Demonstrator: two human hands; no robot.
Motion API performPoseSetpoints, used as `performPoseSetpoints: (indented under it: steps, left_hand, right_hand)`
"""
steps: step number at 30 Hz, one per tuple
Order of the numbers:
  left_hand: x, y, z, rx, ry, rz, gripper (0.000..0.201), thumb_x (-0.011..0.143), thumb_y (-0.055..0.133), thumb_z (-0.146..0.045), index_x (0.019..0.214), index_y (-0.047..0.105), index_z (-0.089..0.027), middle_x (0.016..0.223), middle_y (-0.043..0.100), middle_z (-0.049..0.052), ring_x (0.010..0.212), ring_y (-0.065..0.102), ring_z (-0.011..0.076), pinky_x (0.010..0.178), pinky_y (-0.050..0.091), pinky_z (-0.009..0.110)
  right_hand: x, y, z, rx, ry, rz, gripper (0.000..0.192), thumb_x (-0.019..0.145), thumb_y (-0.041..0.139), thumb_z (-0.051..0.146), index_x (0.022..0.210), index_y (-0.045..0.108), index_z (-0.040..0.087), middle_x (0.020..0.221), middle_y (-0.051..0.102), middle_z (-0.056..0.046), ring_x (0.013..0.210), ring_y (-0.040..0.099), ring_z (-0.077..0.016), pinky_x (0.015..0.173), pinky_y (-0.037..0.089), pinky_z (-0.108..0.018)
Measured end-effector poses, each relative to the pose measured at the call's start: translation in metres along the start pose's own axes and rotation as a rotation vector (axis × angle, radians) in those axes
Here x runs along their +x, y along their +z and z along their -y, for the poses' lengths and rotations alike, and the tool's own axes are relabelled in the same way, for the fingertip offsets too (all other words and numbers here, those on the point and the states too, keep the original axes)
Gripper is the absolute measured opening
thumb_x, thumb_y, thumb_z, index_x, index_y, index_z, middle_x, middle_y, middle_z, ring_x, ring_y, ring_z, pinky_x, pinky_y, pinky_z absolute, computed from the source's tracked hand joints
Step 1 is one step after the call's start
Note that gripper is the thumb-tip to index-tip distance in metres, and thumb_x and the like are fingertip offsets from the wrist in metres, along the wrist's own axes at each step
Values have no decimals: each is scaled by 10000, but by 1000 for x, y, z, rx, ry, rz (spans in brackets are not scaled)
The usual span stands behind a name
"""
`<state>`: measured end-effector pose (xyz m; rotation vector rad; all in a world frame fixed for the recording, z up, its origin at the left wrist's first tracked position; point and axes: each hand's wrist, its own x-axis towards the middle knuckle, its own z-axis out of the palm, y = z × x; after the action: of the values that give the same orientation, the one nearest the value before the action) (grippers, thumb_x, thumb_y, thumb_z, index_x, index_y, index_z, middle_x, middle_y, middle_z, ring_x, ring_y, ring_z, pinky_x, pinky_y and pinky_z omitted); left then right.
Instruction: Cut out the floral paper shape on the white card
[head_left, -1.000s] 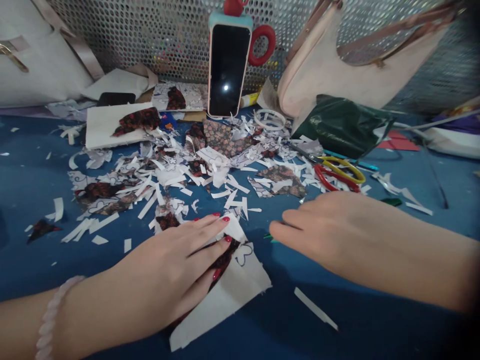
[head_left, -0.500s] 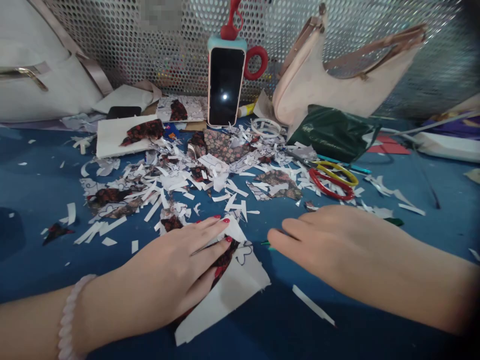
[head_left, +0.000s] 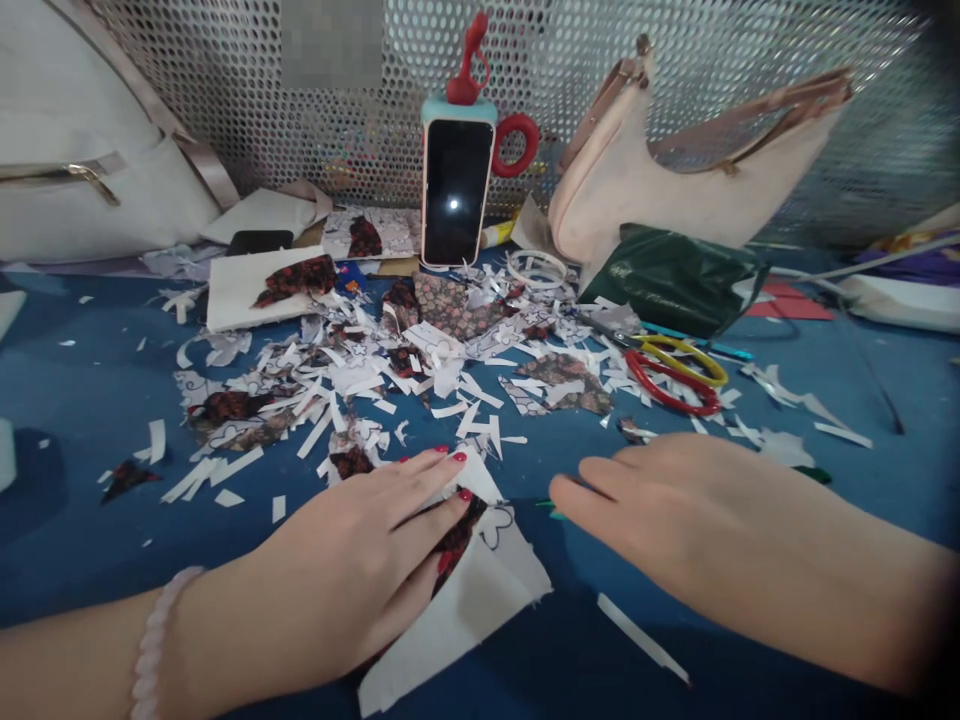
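Observation:
My left hand lies flat, fingers spread, on a white paper piece with a dark red floral fabric scrap stuck to it, pressing it onto the blue table. My right hand rests palm down to the right of the paper, fingers together. A thin green tool tip pokes out under its fingertips. The palm hides whether the fingers grip the tool.
Several paper strips and floral scraps litter the middle. Red and yellow scissors lie beyond my right hand, next to a dark green bag. A phone stands against the perforated wall, with pale handbags beside it.
Both hands stay where they were on the table. The view has tilted up a little, so everything sits lower in the frame.

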<state>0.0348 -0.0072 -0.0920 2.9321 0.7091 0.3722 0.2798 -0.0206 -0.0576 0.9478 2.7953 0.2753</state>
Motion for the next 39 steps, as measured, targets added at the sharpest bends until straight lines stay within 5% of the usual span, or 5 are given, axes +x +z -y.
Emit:
performPoseSetpoints:
  steps: [17,24,39]
  left_hand:
    - [-6,-3,-4,33,4,69,400,892,316,-182,1239,500,-106,1350,423,133,1242,400,243,946,452,379]
    - [-5,-5,-11,66,-16,49,393,879,329,-194,1203,534,-109,1298,484,142,1191,464,241,932,456,379]
    - [-7,-20,-17,99,-59,90,444,833,412,-212,1269,458,-142,1319,470,120,1196,460,233,943,439,387]
  right_hand:
    - [7,-22,13,67,178,262,204,650,494,-16,720,544,169,511,543,10,413,475,-124,429,112,-272]
    - [8,-29,13,73,157,138,178,800,455,80,713,592,153,556,592,-22,488,526,-126,443,153,-256]
    - [-16,-18,10,128,268,51,237,856,393,157,779,615,185,675,650,-29,606,603,-165,496,280,-245]
